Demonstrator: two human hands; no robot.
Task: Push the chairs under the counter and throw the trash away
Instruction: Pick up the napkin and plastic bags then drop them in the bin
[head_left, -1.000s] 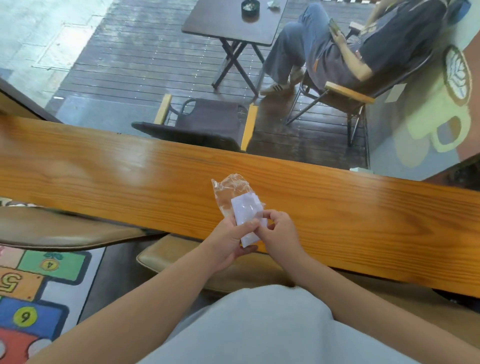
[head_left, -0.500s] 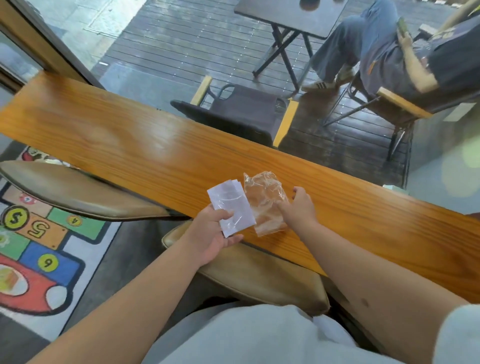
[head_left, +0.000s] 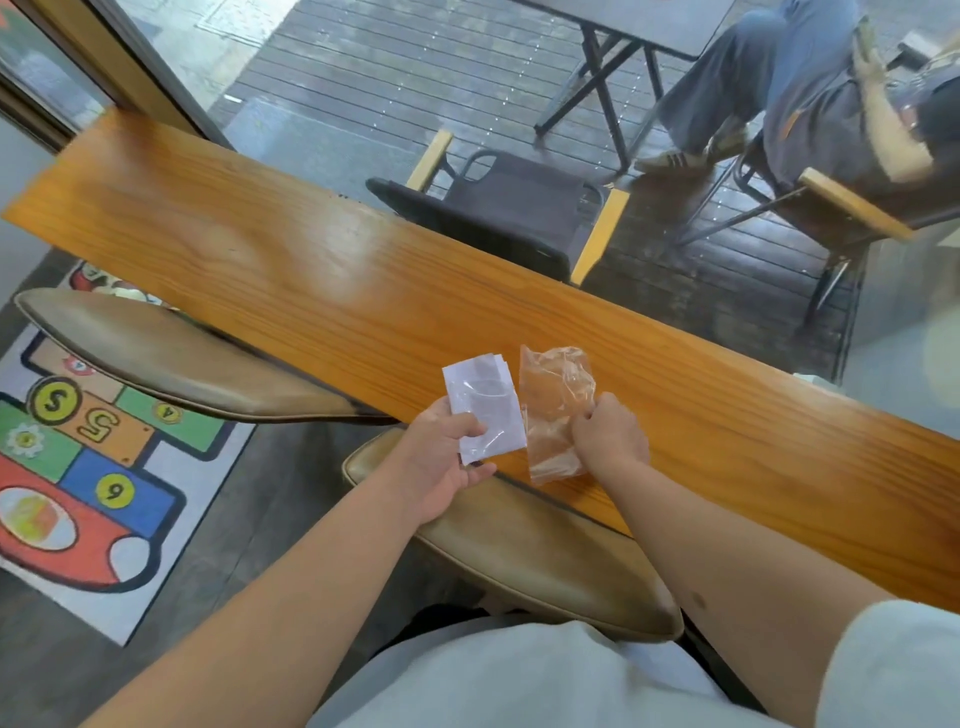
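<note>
Two pieces of trash sit in your hands at the near edge of the wooden counter (head_left: 322, 270). Your left hand (head_left: 441, 457) pinches a white paper slip (head_left: 483, 405) between thumb and fingers, closed on its lower edge, with the slip standing up toward twelve o'clock from the hand. Your right hand (head_left: 610, 436) is clamped on a crumpled clear plastic wrapper (head_left: 556, 410), which lies just at three o'clock of the slip, their edges nearly touching; whether the wrapper's lower end rests on the counter you cannot tell. Both pieces hover over the counter's front edge. Under the counter, a tan padded chair (head_left: 530, 556) shows its seat directly at six o'clock of your hands, partly tucked beneath the wood, and a second tan chair (head_left: 171, 358) lies at nine o'clock, its far end under the counter as well. On the floor at eight o'clock is a colourful hopscotch mat (head_left: 88, 467) with numbers. Beyond the glass, at twelve o'clock, stands a dark folding chair (head_left: 509, 208) with yellow wooden armrests, and at one o'clock a seated person (head_left: 831, 104) beside a dark folding table (head_left: 639, 21).
</note>
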